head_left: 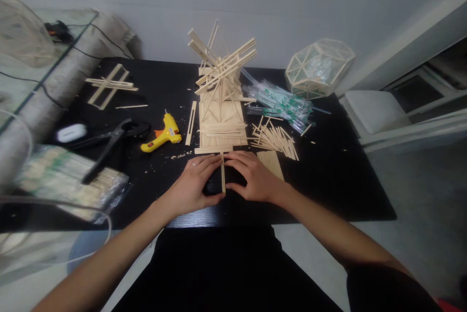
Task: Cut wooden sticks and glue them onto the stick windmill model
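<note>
Between my hands, near the front edge of the black table, is a short, narrow wooden strip [223, 176] that seems made of sticks laid side by side. My left hand [199, 181] presses its left side with fingertips and thumb. From the other side my right hand [251, 176] closes on it in the same way. Just beyond the fingertips lies a flat row of sticks [213, 149]. Behind it a slatted stick panel [223, 112] carries loose sticks and a windmill-like stick structure [222, 66]. A small stick panel [270, 164] lies partly behind my right hand.
On the left are a yellow glue gun [166, 134], black cutters [116, 139], a white case [72, 132], a bag of sticks [76, 181] and crossed sticks [111, 86]. To the right lie loose sticks [275, 139], plastic wrappers [282, 103] and a geometric stick frame [319, 69].
</note>
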Action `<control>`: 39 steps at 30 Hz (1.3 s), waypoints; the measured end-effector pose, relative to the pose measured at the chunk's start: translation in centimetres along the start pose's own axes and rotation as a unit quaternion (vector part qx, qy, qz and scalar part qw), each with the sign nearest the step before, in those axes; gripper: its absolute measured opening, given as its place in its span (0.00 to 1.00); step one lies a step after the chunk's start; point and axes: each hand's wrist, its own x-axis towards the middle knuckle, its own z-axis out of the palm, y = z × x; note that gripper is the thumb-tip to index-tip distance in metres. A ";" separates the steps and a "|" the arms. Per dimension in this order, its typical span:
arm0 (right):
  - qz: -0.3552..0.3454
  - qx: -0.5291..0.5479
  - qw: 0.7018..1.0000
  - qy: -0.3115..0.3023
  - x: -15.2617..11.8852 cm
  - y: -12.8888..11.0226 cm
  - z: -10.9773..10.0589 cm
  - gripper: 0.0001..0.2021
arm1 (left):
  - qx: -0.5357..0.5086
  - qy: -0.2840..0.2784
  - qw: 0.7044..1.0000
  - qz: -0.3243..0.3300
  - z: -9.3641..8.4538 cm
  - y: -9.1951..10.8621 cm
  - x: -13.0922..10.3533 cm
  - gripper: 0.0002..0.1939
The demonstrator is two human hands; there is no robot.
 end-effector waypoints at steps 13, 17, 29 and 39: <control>-0.001 -0.004 1.000 0.000 0.0 0.0 0.0 0.24 | -0.004 -0.006 1.000 -0.010 -0.1 0.1 0.0 0.40; -0.001 -0.005 1.000 0.003 0.0 0.0 0.0 0.24 | 0.000 -0.005 1.000 -0.006 0.0 0.0 0.0 0.39; 0.002 0.002 1.000 0.002 0.0 0.0 0.0 0.25 | -0.010 -0.006 1.000 -0.011 -0.1 0.1 0.1 0.40; -0.001 -0.002 1.000 0.001 0.0 0.0 0.0 0.24 | -0.008 -0.007 1.000 -0.009 -0.1 0.1 0.1 0.40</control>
